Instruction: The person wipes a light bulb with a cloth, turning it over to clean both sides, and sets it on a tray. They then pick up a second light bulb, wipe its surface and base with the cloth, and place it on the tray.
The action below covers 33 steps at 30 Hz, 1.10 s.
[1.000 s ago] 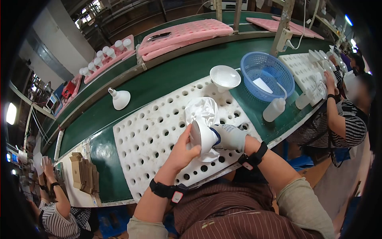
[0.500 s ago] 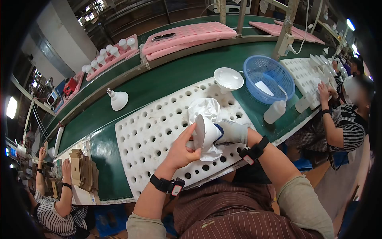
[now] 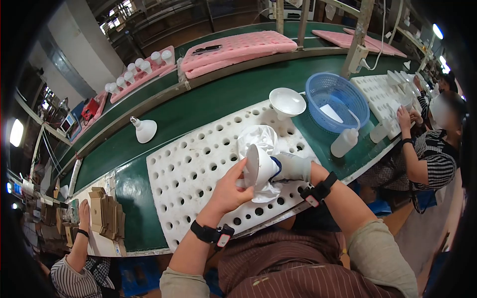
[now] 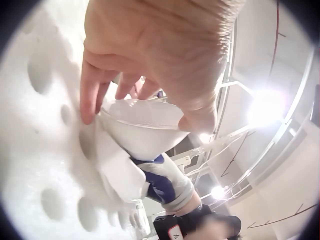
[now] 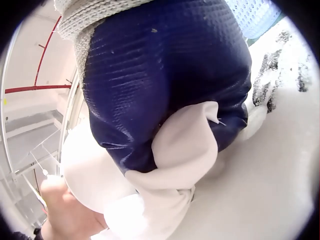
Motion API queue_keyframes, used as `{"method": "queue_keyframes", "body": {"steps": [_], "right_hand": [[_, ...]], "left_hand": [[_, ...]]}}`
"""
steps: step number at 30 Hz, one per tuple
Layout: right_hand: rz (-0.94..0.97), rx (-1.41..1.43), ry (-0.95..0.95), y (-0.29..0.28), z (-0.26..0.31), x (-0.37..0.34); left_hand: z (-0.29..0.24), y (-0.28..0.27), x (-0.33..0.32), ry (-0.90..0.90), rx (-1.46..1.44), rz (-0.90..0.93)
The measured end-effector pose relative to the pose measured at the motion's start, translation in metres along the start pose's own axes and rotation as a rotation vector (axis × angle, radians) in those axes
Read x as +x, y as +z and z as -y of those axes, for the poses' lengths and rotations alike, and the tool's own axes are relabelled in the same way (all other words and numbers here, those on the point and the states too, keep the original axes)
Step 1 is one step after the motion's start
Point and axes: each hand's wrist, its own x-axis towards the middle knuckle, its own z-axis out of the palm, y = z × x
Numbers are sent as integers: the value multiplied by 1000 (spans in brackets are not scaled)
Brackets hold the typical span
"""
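Note:
A white cone-shaped lamp (image 3: 260, 169) is tilted above the white foam board (image 3: 171, 198). My bare left hand (image 3: 227, 191) grips its wide rim, with fingers and thumb at opposite sides in the left wrist view. My right hand (image 3: 294, 168) wears a white glove with blue coating and pinches a white cloth (image 5: 187, 142) against the lamp's outer side. Loose cloth hangs around the lamp over the holes. The lamp's narrow end is hidden by the glove and cloth.
Another lamp (image 3: 287, 103) stands at the board's far edge, beside a blue basket (image 3: 318, 111) and a white bottle (image 3: 344, 143). One lamp (image 3: 144, 130) lies on the green table. Cardboard pieces (image 3: 105, 216) are left; people work at both sides.
The head view has shifted slightly. Both hands still hold the lamp and cloth, with the lamp turned a little. The person at the left has moved their arms.

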Motion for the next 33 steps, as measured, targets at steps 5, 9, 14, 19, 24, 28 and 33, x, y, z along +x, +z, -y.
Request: {"method": "queue_keyframes", "body": {"steps": [5, 9, 14, 19, 24, 28, 33], "right_hand": [[-122, -115, -170, 11, -20, -2], [-251, -187, -216, 25, -8, -9], [-217, -175, -303, 26, -22, -3], [-139, 24, -106, 19, 2, -12], [-218, -51, -294, 29, -20, -3], [-228, 7, -312, 29, 1, -13], [-241, 72, -335, 30, -8, -9]], "left_hand": [[1, 10, 40, -214, -84, 14], [-33, -2, 41, -346, -179, 69], [-18, 24, 35, -345, -434, -35], [-10, 24, 6, -39, -206, -42], [-26, 22, 28, -271, -344, -44], [-31, 31, 46, -511, -525, -137], [-13, 40, 31, -288, -423, -110]]}}
